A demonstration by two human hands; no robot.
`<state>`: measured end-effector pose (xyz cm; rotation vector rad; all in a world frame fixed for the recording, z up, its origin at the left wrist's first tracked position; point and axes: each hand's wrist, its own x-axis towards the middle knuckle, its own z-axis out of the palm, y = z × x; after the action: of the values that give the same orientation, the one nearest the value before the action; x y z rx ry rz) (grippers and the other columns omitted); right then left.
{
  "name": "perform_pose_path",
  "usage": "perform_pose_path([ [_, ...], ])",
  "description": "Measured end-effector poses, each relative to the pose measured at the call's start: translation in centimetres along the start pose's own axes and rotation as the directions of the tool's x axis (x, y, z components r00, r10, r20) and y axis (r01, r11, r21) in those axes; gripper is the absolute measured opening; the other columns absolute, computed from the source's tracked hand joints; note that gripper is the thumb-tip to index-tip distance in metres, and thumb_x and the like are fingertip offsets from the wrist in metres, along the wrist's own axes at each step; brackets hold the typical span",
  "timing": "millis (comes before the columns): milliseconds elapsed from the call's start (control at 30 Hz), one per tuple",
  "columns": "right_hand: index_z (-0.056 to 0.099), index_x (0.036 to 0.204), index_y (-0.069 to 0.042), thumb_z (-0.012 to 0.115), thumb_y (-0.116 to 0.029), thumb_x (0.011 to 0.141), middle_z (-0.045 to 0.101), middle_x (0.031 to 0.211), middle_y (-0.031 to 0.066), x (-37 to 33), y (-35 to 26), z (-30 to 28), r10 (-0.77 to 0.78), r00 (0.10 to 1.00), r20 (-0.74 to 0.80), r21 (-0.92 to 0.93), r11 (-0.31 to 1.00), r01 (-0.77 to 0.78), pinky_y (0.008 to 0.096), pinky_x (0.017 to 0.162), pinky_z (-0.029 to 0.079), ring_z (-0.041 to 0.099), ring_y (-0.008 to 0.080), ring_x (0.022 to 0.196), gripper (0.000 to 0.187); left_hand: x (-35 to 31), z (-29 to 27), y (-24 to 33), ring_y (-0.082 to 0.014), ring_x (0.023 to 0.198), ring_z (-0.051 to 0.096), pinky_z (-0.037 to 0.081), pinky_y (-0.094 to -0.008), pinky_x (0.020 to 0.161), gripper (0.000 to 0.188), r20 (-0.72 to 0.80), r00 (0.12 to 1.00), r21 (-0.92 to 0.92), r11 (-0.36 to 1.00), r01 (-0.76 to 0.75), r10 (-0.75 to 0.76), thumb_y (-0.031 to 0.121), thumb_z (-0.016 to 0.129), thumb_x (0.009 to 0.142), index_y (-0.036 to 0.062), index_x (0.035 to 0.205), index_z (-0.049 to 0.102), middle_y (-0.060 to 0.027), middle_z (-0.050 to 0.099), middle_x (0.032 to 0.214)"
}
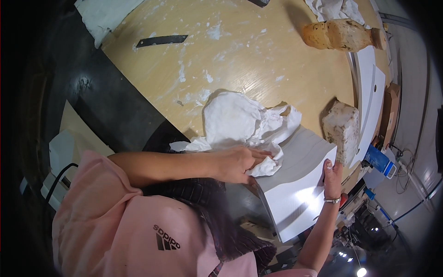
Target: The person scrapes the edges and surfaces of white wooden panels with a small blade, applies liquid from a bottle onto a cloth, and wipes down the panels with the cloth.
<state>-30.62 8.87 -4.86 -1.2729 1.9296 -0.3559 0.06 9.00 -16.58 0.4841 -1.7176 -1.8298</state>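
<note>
My left hand [237,164] presses a bunched white cloth [235,117] against the near left edge of a panel, its fingers closed over a fold. The panel [295,198] has a glossy white face that meets a grey area along a wavy line; it is tilted and partly overhangs the table's near edge. My right hand [332,177] grips the panel's right edge, with the thumb on the white face and the other fingers mostly hidden behind. Most of the cloth lies crumpled on the table beyond my left hand.
On the wooden table [161,69], spotted with white residue, are a dark flat blade-like strip [161,40], a stained amber plastic bottle [341,35] on its side and a stained whitish block [341,127]. Long white panels [369,92] stand along the right. A blue container [379,160] sits beyond.
</note>
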Motion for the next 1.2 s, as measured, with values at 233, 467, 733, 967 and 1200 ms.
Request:
perform_pose_path([
  [233,0.037,0.137,0.005,0.071,-0.065,0.073,0.048,0.070,-0.0014,1.4,-0.3,-1.8,0.209,0.963,0.168,-0.038,0.978,-0.205,0.0207,0.042,0.036,0.043,0.0054,0.053,0.101,-0.5,0.1,0.9,-0.0343,0.113,0.056,0.046,-0.0393,0.097,0.058,0.025,0.994,0.377,0.922,0.085,-0.102,0.008,0.075,0.071,-0.0043,0.124,0.053,-0.0180,0.048,0.138],
  [467,0.038,0.138,0.001,0.080,-0.063,0.057,0.057,0.096,0.0047,3.0,0.6,-2.9,0.377,0.855,0.355,0.043,0.907,-0.418,0.0222,0.039,0.048,0.059,0.0103,0.076,0.111,-0.5,0.2,-1.2,-0.0317,0.115,0.057,0.050,-0.0355,0.093,0.041,0.096,0.994,0.470,0.883,0.002,-0.054,-0.003,0.067,0.065,-0.0112,0.105,0.062,-0.0183,0.049,0.137],
  [733,0.035,0.140,0.002,0.078,-0.063,0.062,0.056,0.091,0.0031,2.3,1.1,-2.9,0.352,0.903,0.246,-0.004,0.932,-0.362,0.0212,0.040,0.044,0.052,0.0083,0.063,0.110,0.2,-0.7,-0.4,-0.0307,0.106,0.061,0.052,-0.0357,0.084,0.026,0.243,0.962,0.509,0.860,-0.019,-0.123,0.004,0.070,0.068,-0.0090,0.089,0.066,-0.0203,0.057,0.127],
  [967,0.045,0.130,0.011,0.075,-0.064,0.066,0.061,0.103,0.0141,-0.1,-2.7,-0.3,0.104,0.980,0.167,-0.118,0.989,-0.084,0.0310,0.078,0.048,0.057,0.0217,0.083,0.103,7.2,-3.8,2.7,-0.0307,0.081,0.064,0.049,-0.0419,0.079,0.056,-0.009,0.880,-0.075,0.878,0.472,-0.474,0.042,0.060,0.089,-0.0131,0.097,0.058,-0.0225,0.064,0.089],
  [1200,0.045,0.131,0.011,0.076,-0.058,0.068,0.052,0.127,0.0223,-0.7,-1.4,0.9,-0.038,0.999,-0.021,-0.029,0.999,0.037,0.0383,0.107,0.027,0.044,0.0325,0.122,0.099,2.1,-1.8,0.7,-0.0376,0.111,0.055,0.040,-0.0447,0.100,0.040,0.220,0.943,-0.036,0.964,0.263,-0.249,0.034,0.045,0.097,0.0039,0.123,0.051,-0.0228,0.057,0.116],
])
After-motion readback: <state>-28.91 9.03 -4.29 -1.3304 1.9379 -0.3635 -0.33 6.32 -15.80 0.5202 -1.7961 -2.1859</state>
